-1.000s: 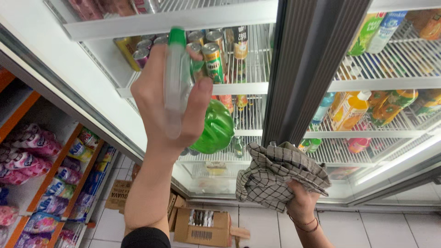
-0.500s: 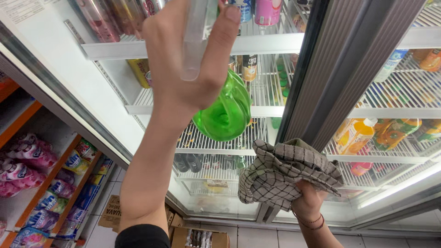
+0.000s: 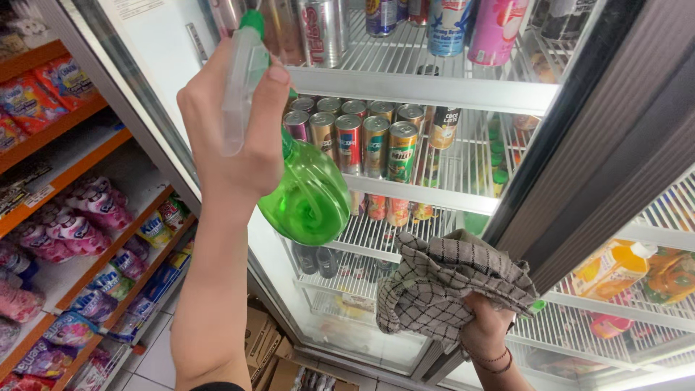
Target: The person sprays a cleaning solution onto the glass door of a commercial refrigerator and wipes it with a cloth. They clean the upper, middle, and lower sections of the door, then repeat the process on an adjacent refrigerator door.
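Note:
My left hand (image 3: 232, 123) is raised high and grips a green spray bottle (image 3: 308, 195) by its pale trigger head, the round green body hanging below my fingers. The nozzle faces the glass door of a drinks fridge (image 3: 405, 87). Lower right, my right hand (image 3: 486, 333) clutches a crumpled checked cloth (image 3: 445, 286) close to the dark door frame (image 3: 579, 166). Behind the glass stand rows of drink cans (image 3: 362, 141) on white wire shelves.
Orange store shelves (image 3: 65, 174) with bright snack packets run along the left. Cardboard boxes (image 3: 264, 347) sit on the tiled floor below the fridge. A second fridge door on the right holds juice bottles (image 3: 615, 268).
The view has swung down and left across the fridge. My left hand with the spray bottle shifted left in view; my right hand and cloth stayed low by the door frame.

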